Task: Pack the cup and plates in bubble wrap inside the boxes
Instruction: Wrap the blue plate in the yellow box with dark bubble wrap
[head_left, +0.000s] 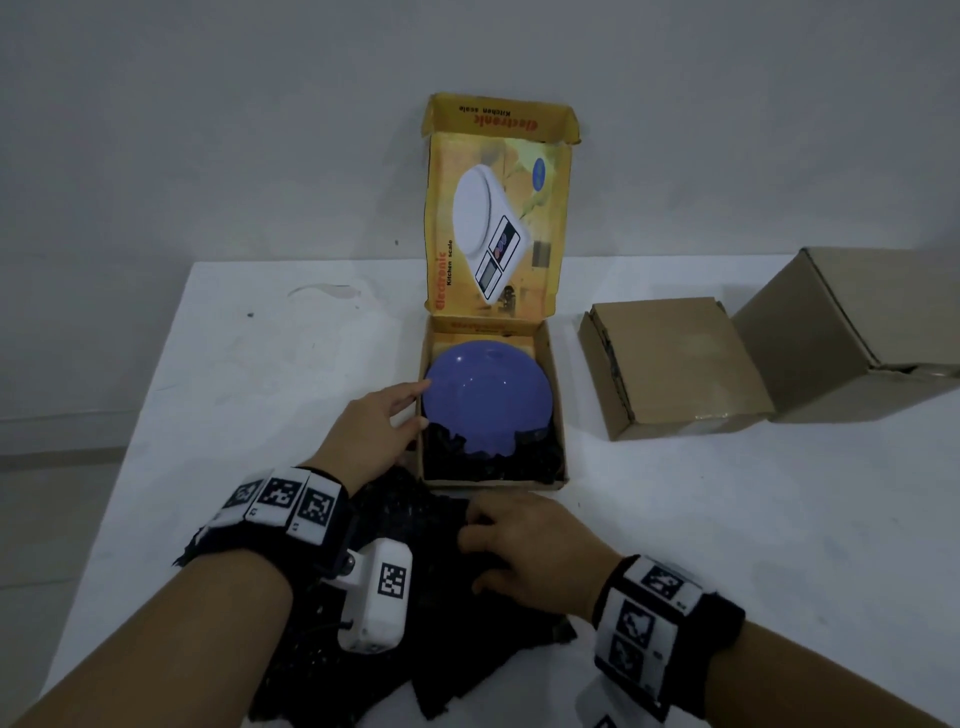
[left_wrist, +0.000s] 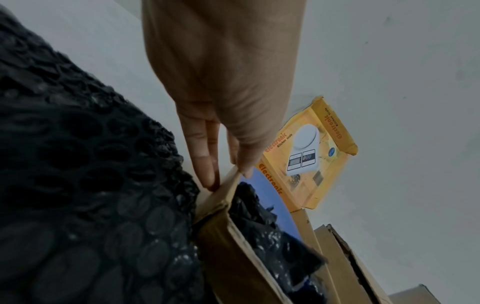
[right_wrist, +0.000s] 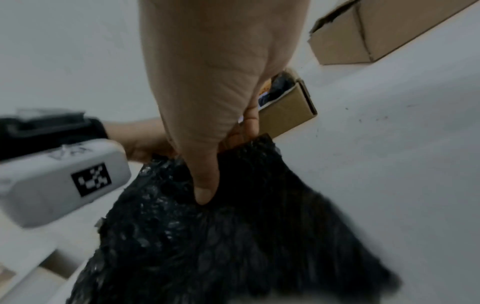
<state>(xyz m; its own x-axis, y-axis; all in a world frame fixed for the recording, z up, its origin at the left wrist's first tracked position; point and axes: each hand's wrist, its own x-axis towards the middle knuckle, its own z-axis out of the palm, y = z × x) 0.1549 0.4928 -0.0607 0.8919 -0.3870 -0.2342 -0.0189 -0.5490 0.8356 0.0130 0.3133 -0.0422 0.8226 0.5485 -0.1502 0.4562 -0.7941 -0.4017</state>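
Note:
An open yellow kitchen-scale box stands mid-table with its lid upright. A blue plate lies inside it on crumpled black bubble wrap. My left hand pinches the box's left wall, thumb over the plate's rim and fingers outside; the left wrist view shows this hand on that wall. In front of the box, my right hand grips the far edge of a loose black bubble wrap sheet. The right wrist view shows the thumb of this hand pressed on top of the sheet. No cup is in view.
A closed flat brown carton lies right of the yellow box, and a larger brown carton sits beyond it at the table's right end. The white table ends at the left near my left forearm. A grey wall stands behind.

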